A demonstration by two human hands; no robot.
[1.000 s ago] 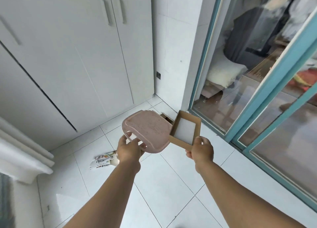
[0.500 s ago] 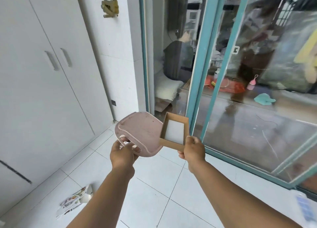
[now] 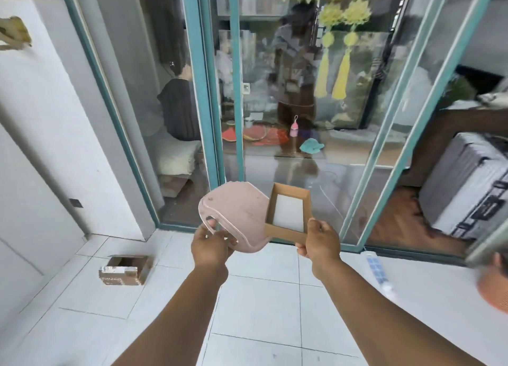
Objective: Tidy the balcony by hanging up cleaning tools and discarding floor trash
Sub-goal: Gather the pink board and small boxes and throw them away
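1. Out on the balcony, by the glass sliding door (image 3: pixel 288 90), the left hand (image 3: pixel 210 246) pinches the handle loop of a flat pink plastic dustpan (image 3: pixel 236 214). The right hand (image 3: pixel 320 242) has its grip pressed on the near rim of a shallow brown cardboard tray (image 3: pixel 288 217). Both are held up in the air, touching side by side.
2. The tray is held only by its edge, so I think it could tip and fall.
3. A small open brown cardboard box (image 3: pixel 123 268) sits on the white tiled floor (image 3: pixel 261 310). A foot could bump it.
4. A second ago the white cupboard doors filled the view. Now the person faces the glass, and the crumpled paper on the floor is gone from sight.
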